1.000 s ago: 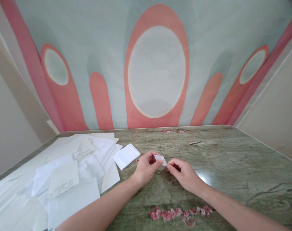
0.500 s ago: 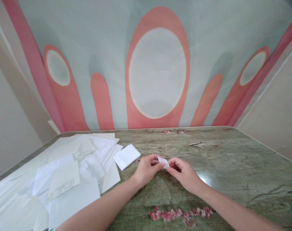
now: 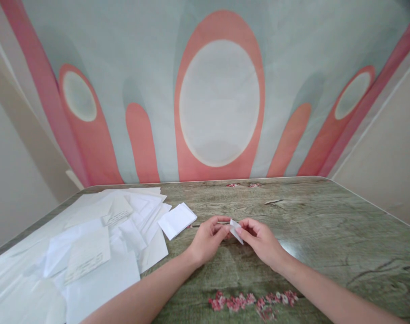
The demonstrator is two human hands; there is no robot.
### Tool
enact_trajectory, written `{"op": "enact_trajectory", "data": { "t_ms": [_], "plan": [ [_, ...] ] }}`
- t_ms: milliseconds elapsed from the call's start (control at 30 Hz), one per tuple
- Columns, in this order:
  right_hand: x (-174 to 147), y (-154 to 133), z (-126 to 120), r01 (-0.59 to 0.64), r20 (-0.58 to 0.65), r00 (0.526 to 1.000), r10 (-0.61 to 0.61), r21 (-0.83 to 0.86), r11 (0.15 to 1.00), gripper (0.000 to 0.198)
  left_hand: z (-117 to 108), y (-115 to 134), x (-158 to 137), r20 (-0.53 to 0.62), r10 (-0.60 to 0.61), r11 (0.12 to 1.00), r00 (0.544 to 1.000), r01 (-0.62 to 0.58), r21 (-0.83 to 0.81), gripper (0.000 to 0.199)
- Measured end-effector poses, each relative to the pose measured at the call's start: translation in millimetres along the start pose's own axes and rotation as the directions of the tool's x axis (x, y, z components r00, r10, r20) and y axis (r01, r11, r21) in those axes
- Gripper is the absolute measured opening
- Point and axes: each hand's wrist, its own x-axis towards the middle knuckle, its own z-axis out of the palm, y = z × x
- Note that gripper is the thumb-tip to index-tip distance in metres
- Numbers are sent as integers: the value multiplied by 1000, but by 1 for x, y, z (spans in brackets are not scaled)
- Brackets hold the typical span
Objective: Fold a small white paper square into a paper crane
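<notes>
Since so small a white paper (image 3: 235, 228) probably needs fingertip control, I pinch it over the wood-patterned table (image 3: 313, 229) with my right hand (image 3: 263, 243), my left hand (image 3: 207, 240) curled at its left edge, grip unclear, while a small stack (image 3: 177, 220) and loose papers (image 3: 103, 274) lie left, perhaps for working room.

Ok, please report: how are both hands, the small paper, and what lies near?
Right hand pinching paper; left hand at its edge, grip unclear. Paper tilted. Stack left of both hands, pile farther left.
</notes>
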Motion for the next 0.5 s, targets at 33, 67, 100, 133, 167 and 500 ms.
{"op": "enact_trajectory", "data": {
  "t_ms": [33,67,100,133,167,500],
  "plan": [
    [0,0,-1,-12,-18,1000,13,40,999,27,0,1,0,0,-14,999,1000,14,-46,34],
    [1,1,-1,-20,-33,999,22,80,997,28,1,2,0,0,-32,996,999,32,-87,35],
    [1,0,-2,-22,-42,999,27,118,993,29,2,3,-1,-1,-54,991,999,54,-123,35],
    [1,0,-2,-21,-42,999,27,151,988,30,3,4,-2,-2,-81,984,997,79,-157,36],
    [1,-1,-2,-19,-39,999,26,181,983,30,5,5,-3,-4,-103,977,995,101,-186,37],
    [-1,-5,1,-30,0,1000,31,257,966,28,15,7,-8,-22,-100,982,995,95,-166,29]
  ]
}}
